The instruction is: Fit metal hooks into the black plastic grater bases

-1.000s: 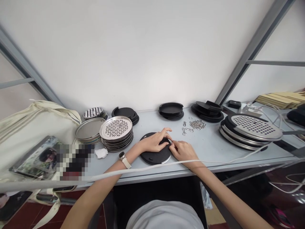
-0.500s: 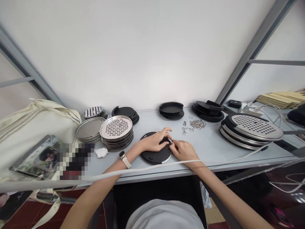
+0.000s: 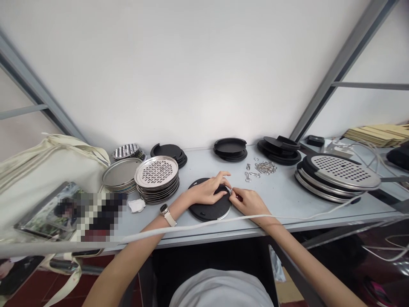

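Observation:
A round black plastic disc (image 3: 209, 210) with a strip of shiny metal along its right rim lies flat near the table's front edge. My left hand (image 3: 209, 189) rests on top of it, fingers apart and bent over the far right part, thumb stretched toward the rim. At that same rim my right hand (image 3: 245, 201) has thumb and forefinger pinched together; what sits between the fingertips is too small to make out. Beyond my right hand lies a pile of small metal clips (image 3: 266, 167), with a few loose ones nearer to me.
Left stand stacked perforated grater plates (image 3: 156, 172), plain metal discs (image 3: 119, 172) and a crumpled white scrap (image 3: 136, 206). Black round holders (image 3: 230, 147) line the wall. A stack of assembled graters (image 3: 345, 170) sits right. A white cable (image 3: 198, 226) crosses in front of my forearms.
Both hands stay at the disc in nearly the same pose. My right fingertips have shifted very slightly at the rim, and the whole view has moved a touch.

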Tool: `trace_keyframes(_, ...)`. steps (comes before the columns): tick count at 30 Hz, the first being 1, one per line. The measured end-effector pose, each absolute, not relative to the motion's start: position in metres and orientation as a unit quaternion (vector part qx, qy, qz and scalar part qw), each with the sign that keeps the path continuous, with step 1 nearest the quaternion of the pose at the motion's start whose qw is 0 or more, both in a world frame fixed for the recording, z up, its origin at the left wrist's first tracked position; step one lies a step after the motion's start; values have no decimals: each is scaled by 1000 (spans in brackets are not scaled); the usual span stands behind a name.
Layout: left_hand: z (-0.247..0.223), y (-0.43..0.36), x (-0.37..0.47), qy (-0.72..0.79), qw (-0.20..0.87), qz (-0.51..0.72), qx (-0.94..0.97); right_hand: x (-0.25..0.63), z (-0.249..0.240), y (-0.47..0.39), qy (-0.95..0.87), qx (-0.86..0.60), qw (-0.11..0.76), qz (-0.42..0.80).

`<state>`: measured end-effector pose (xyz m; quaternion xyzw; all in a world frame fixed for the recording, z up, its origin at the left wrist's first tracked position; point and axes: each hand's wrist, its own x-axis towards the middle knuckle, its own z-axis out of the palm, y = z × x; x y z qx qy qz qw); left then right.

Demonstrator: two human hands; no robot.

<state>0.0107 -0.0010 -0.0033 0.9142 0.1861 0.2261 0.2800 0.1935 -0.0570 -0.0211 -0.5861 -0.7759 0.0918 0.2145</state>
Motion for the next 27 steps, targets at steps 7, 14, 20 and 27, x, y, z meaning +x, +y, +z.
trace_keyframes(7, -2, -2, 11, 179, 288, 232, 912, 192, -25, -57, -775, -585, 226, 79)
trace_keyframes(14, -2, -2, 11, 178, 280, 232, 914, 192, -31, -58, -783, -584, 214, 13)
trace_keyframes(20, -2, -2, 11, 174, 275, 234, 916, 192, -32, -57, -786, -587, 194, -21)
trace_keyframes(27, -4, -2, 12, 177, 275, 236, 915, 191, -30, -58, -790, -582, 189, -48)
